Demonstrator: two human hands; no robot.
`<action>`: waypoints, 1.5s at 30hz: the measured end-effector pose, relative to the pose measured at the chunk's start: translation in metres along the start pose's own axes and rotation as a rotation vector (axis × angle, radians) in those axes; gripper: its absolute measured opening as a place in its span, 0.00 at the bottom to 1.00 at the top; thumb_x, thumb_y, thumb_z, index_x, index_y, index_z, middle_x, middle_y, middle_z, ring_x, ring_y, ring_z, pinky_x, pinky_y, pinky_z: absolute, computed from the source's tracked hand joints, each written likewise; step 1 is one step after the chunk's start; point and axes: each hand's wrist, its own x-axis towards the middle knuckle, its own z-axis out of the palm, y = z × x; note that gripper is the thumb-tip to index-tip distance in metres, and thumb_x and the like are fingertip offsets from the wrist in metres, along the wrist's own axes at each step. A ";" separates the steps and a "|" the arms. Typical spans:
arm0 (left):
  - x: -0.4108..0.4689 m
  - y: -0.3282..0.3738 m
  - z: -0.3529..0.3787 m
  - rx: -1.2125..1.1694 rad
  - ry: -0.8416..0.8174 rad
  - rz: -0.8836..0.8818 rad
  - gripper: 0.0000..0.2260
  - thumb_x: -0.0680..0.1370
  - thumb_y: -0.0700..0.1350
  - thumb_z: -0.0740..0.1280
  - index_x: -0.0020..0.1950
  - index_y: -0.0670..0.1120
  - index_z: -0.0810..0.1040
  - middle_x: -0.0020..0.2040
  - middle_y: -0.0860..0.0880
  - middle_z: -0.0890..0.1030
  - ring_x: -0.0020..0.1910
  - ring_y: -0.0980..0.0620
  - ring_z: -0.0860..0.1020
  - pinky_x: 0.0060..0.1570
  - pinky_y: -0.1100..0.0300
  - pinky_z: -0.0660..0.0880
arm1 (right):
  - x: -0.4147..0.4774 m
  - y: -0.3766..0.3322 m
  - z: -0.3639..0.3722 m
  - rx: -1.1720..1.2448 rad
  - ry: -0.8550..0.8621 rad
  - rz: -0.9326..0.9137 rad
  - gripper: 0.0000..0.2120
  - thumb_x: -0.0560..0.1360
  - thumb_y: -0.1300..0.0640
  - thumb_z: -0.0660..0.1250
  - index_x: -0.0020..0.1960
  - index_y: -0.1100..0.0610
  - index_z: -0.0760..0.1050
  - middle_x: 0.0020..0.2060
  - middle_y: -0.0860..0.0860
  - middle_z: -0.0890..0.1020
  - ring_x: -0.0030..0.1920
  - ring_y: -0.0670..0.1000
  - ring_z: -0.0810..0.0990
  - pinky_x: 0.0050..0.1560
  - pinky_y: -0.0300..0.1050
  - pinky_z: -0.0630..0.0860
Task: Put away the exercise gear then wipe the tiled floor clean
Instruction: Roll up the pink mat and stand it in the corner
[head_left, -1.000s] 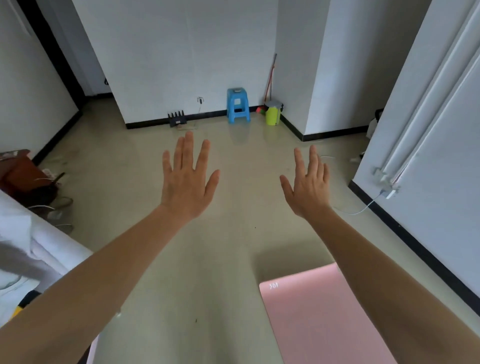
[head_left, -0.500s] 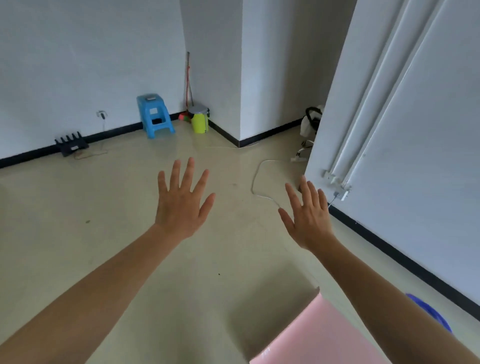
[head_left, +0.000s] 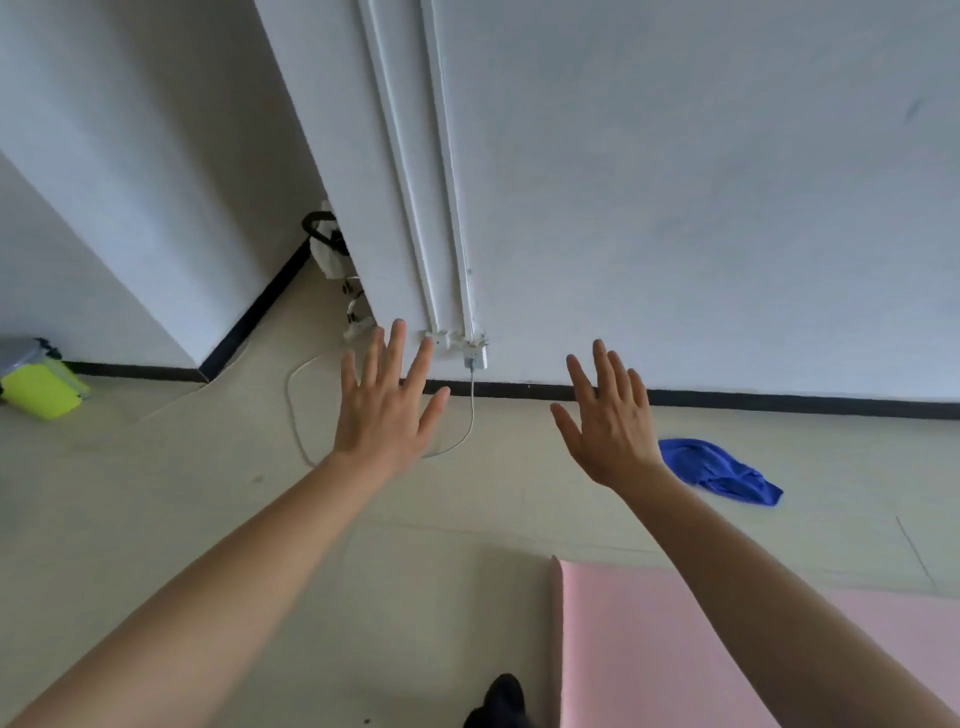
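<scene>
Both hands' spread fingers (head_left: 396, 338) hover well above pink mat (head_left: 649, 649).

- 2 hands: left hand (head_left: 387, 410) & right hand (head_left: 610, 421), both w/ fingers spread, holding nothing
- 1 pink mat (head_left: 639, 649)
- 1 blue cloth (head_left: 719, 470)
- 1 yellow-green bin (head_left: 39, 387)
- 1 white cable (head_left: 296, 410)
- 1 dark shoe (head_left: 501, 701)

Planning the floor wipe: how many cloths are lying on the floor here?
1: a blue cloth crumpled on the floor near the wall's black baseboard, just beyond the right hand. Others may lie outside the view.
</scene>
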 end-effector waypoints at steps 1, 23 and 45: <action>0.029 0.004 0.011 0.002 -0.013 0.047 0.29 0.82 0.60 0.47 0.79 0.47 0.60 0.79 0.38 0.56 0.77 0.36 0.57 0.70 0.33 0.60 | 0.015 0.009 0.008 0.015 -0.015 0.054 0.31 0.83 0.40 0.50 0.81 0.56 0.56 0.80 0.62 0.53 0.79 0.64 0.56 0.76 0.61 0.57; 0.187 0.351 0.090 -0.296 -0.160 1.460 0.30 0.81 0.60 0.47 0.79 0.47 0.59 0.81 0.40 0.52 0.78 0.38 0.53 0.72 0.35 0.54 | -0.174 0.082 0.014 -0.206 0.128 1.621 0.32 0.80 0.44 0.62 0.78 0.58 0.61 0.78 0.63 0.59 0.75 0.64 0.64 0.71 0.61 0.64; -0.068 0.261 0.676 0.211 -0.716 1.778 0.27 0.83 0.56 0.49 0.79 0.45 0.55 0.80 0.41 0.53 0.79 0.42 0.51 0.75 0.44 0.58 | -0.252 -0.063 0.615 0.519 -0.267 1.939 0.29 0.84 0.46 0.53 0.81 0.53 0.48 0.79 0.60 0.54 0.66 0.60 0.71 0.57 0.55 0.75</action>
